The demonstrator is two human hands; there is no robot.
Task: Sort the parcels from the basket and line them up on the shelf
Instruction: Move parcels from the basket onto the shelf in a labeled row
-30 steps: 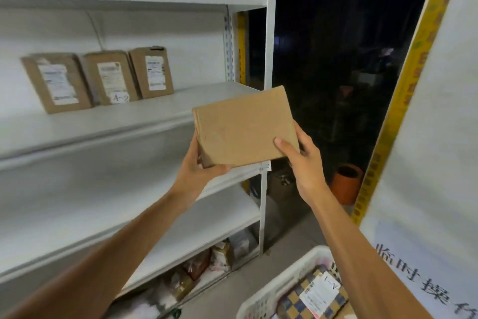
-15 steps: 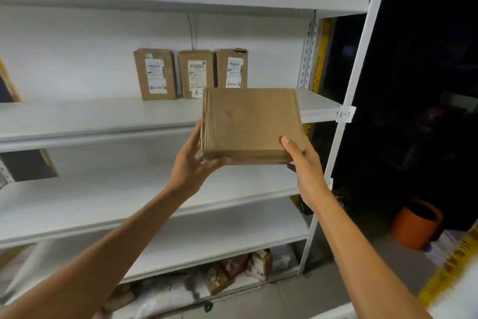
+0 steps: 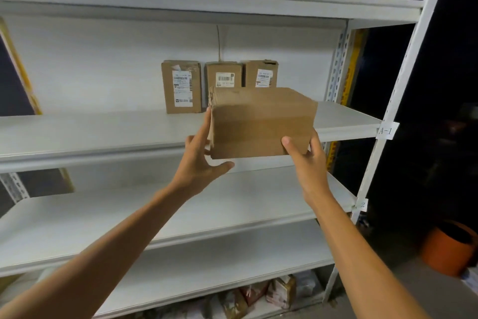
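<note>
Both hands hold the box (image 3: 261,122) up in front of the shelf (image 3: 103,132), level with the front edge of the board tagged A-1. It is in the air, not set down. Half a second ago its broad face was turned flat toward the person and it sat lower. Now it is raised and tipped back, so the top and a long side show, and it covers the lower parts of two of the parcels behind it.

The left hand (image 3: 199,161) is at the box's 9 o'clock end, fingers straight and laid flat up that end. The thumb is spread wide beneath the lower edge, and it may not quite touch, which is hard to tell from here. Earlier that thumb curled under the box. The right hand (image 3: 307,163) grips the 4 o'clock corner, thumb pressed on the near side and fingers wrapped behind.

Three parcels (image 3: 181,87) stand upright in a row against the back wall at the box's 12 o'clock, labels facing out. The tag (image 3: 386,130) is at 3 o'clock on the post. An orange bucket (image 3: 450,251) stands on the floor at 4 o'clock, and bags (image 3: 258,295) lie under the lowest board at 6.
</note>
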